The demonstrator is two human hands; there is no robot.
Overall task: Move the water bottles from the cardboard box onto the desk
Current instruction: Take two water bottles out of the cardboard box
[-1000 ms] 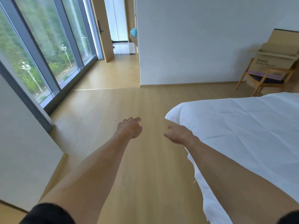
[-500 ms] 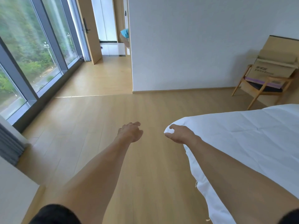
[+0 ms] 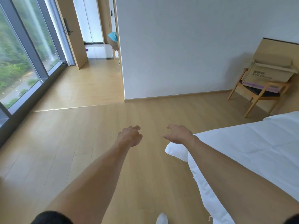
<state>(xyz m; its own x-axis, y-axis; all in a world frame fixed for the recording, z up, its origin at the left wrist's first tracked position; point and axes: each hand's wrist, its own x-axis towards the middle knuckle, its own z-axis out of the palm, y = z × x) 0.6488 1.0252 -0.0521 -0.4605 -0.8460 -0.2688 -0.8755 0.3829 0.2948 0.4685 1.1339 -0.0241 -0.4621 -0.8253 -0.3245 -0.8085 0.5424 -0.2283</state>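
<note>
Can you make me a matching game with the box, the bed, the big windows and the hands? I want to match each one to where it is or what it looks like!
Things:
1. cardboard box
2. bed
3. windows
4. left hand and right hand

Descriptions:
A. white, at the right
B. held out over the floor, holding nothing
C. sitting on a wooden chair
D. trees outside, along the left

Pairs: 1-C, 2-A, 3-D, 4-B

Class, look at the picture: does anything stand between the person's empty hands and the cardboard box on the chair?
Only open wooden floor; the bed lies right of the path to the cardboard box.
</note>
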